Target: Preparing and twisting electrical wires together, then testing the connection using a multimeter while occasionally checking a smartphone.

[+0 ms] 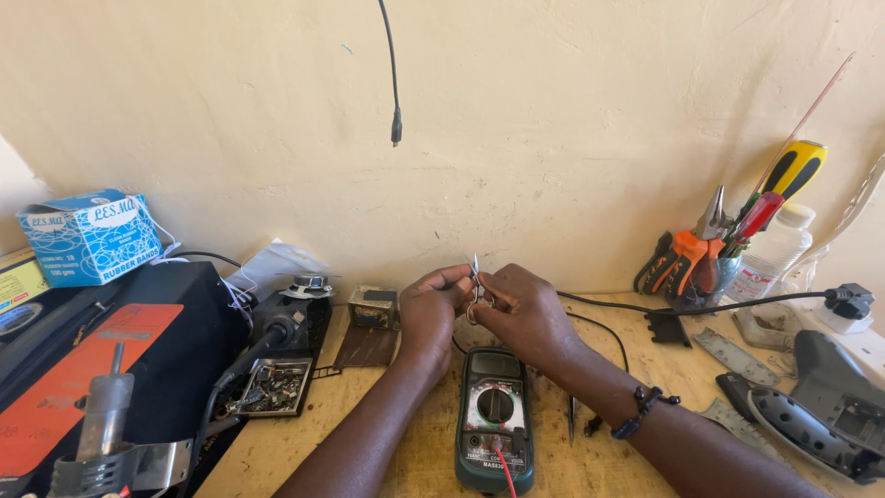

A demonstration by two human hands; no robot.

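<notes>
Both hands meet over the middle of the wooden bench [645, 369], just beyond a green multimeter [495, 420] that lies flat with its dial facing up, close enough to be read at a glance. The left hand [430, 310] and the right hand [525, 314] are each closed in a pinch on a small metal part [476, 288], thin and shiny, with a loop at its lower end; it is too small to say just what it is. They hold it up off the bench, between the fingertips, roughly level with the far edge of the meter. Both forearms come in from the near side and angle towards each other, wrists slightly bent, so the knuckles almost touch. A dark beaded bracelet [645, 410] sits on the right wrist.

A cup of tools [705, 267] with orange-handled pliers and screwdrivers stands far right against the wall, beside a clear bottle [774, 249]. A black cable [719, 306] runs along the bench behind the hands. On the left sit a blue cardboard box [90, 236], a black case [175, 323] and a small tray of parts [275, 385].
</notes>
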